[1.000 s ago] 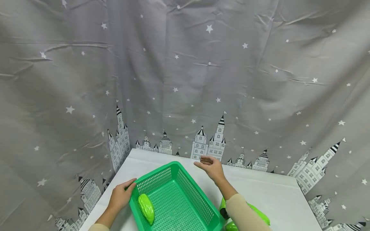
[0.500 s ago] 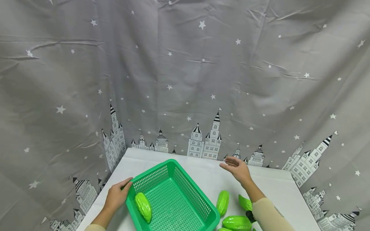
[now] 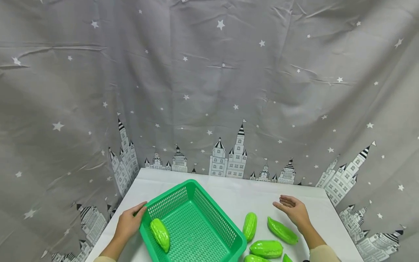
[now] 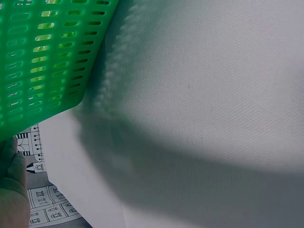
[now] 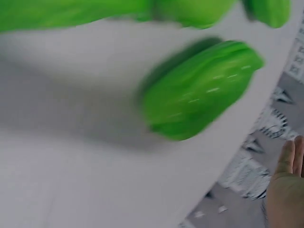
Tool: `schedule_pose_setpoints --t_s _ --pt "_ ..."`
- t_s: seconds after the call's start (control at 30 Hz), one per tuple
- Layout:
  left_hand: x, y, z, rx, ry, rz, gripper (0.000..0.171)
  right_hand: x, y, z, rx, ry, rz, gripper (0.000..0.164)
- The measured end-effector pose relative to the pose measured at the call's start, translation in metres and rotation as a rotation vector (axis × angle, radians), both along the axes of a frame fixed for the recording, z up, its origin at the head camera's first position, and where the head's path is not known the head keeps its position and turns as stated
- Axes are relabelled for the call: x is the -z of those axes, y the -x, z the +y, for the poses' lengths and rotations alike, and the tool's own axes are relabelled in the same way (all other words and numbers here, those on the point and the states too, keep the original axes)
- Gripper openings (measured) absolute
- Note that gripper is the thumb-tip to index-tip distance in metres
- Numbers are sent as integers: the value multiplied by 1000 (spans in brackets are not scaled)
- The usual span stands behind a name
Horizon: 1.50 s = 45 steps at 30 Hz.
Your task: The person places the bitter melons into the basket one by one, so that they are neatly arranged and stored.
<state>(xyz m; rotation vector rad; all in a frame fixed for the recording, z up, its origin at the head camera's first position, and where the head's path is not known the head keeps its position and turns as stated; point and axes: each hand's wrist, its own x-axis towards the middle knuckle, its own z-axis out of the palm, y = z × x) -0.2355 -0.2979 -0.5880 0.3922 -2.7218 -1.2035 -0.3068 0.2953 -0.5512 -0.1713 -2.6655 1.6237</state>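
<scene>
A green plastic basket (image 3: 193, 211) with slotted walls stands on the white table, with one glossy, ridged bitter melon (image 3: 160, 234) lying inside against its left wall. My left hand (image 3: 130, 220) grips the basket's rim at the left corner; in the left wrist view only a small part of that hand shows beside the green wall. Out to the right, my right hand (image 3: 294, 211) is held over the table, fingers extended and holding nothing. Nearest to it lies a slimmer green bitter melon (image 3: 282, 231). Another bitter melon (image 5: 199, 92) shows on the table in the right wrist view.
More bitter melons lie right of the basket: one upright in view (image 3: 250, 226), one crosswise (image 3: 266, 249), others cut off at the bottom edge. A grey curtain (image 3: 196, 91) printed with castles and stars hangs behind the white table (image 3: 229, 187).
My right hand has moved from beyond the basket out to the right, uncovering the bitter melons on the table. The left hand stays at the basket's rim. The head view has shifted slightly.
</scene>
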Motion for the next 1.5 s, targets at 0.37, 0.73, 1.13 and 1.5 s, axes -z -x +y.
schedule_pose_setpoints --t_s 0.37,0.73,1.13,1.5 --pt "-4 -1 -1 -6 14 5 53 19 -19 38 47 8 -75 87" --pt "-3 -1 0 -12 11 -9 55 46 -40 62 65 -14 -128 84" --pt "-1 -1 2 -28 14 -29 56 63 -50 66 54 8 -146 81" --pt "-2 0 3 -14 26 -20 57 83 -56 65 4 7 -186 80"
